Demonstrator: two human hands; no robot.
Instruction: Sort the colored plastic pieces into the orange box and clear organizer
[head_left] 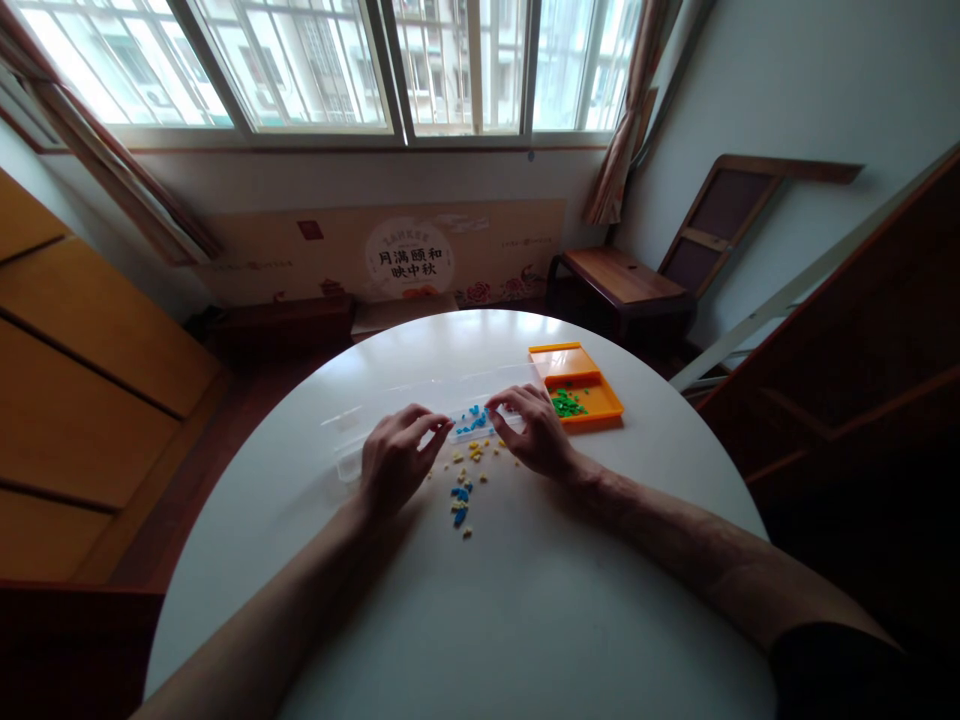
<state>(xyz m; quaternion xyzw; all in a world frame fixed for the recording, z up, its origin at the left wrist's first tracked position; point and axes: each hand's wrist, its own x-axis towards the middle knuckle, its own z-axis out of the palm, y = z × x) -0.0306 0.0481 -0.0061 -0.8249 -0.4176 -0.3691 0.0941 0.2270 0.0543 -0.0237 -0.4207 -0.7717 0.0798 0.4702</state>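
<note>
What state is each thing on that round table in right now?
Clear tray: lies flat, holding a few blue pieces.
Orange tray: open, holding green pieces.
Loose pieces: yellow and blue, scattered on the white table.
Left hand: resting at the clear tray.
Right hand: fingertips at the clear tray.

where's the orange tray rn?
Head view: the orange plastic tray sits on the round white table, far right, just beyond the right hand, holding small green pieces.
</note>
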